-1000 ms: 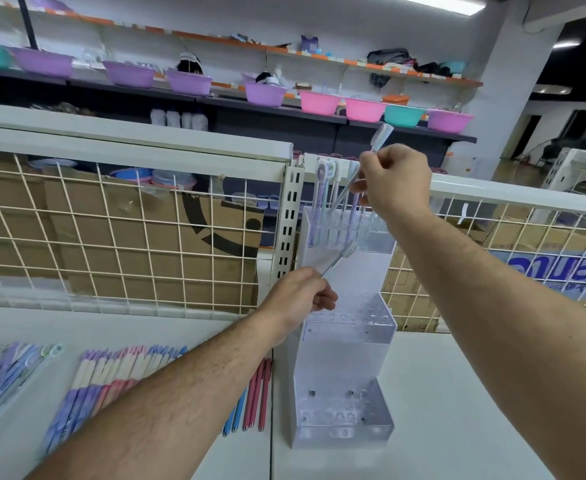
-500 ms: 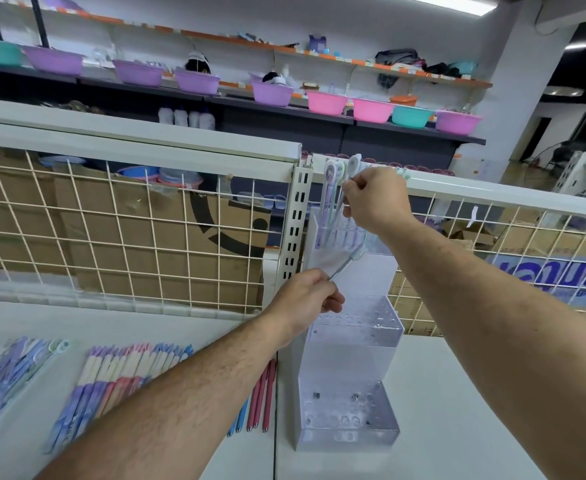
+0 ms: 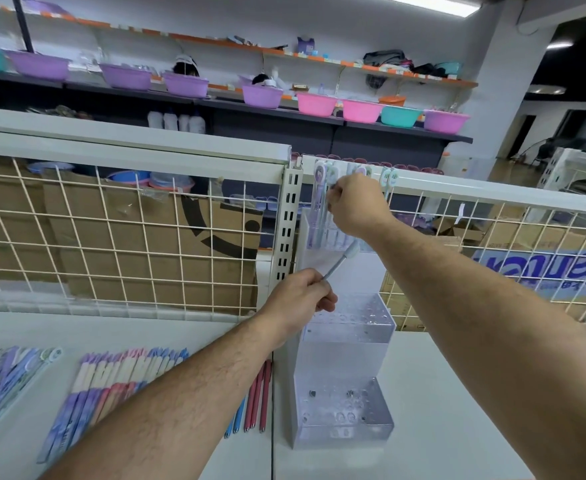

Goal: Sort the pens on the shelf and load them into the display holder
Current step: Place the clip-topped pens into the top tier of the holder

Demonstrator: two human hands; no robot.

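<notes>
Standing upright on the white shelf [image 3: 457, 410], against the slotted upright post [image 3: 289, 230], a clear stepped display holder [image 3: 345, 358] is seen with three perforated tiers. Its top tier is loaded with several pens [image 3: 320, 206] standing vertically, their decorated round caps level with the white rail [image 3: 492, 195] of the wire-grid back panel [image 3: 111, 237]. The middle and lowest tiers are seen without upright pens; small dark items lie in the lowest tier, too small to identify.

The right hand [image 3: 357, 206] is raised to the top tier, fingers closed around the upper part of one pen among those standing there. Which pen is pinched cannot be told, as the fingers are turned away from the camera.

The left hand [image 3: 298, 299] is held lower, just in front of the holder's middle tier, clenched on a single slim grey pen [image 3: 340, 263]. That pen is tilted, its pale cap pointing up and right toward the underside of the top tier, near the right wrist.

On the shelf to the left of the holder, loose pens are laid out in groups: a blue-purple bundle [image 3: 4, 386] at far left, a fanned row of purple, pink and blue pens [image 3: 111, 386], and red and blue pens [image 3: 257, 400] just beside the holder's base, partly covered by the left forearm.
</notes>
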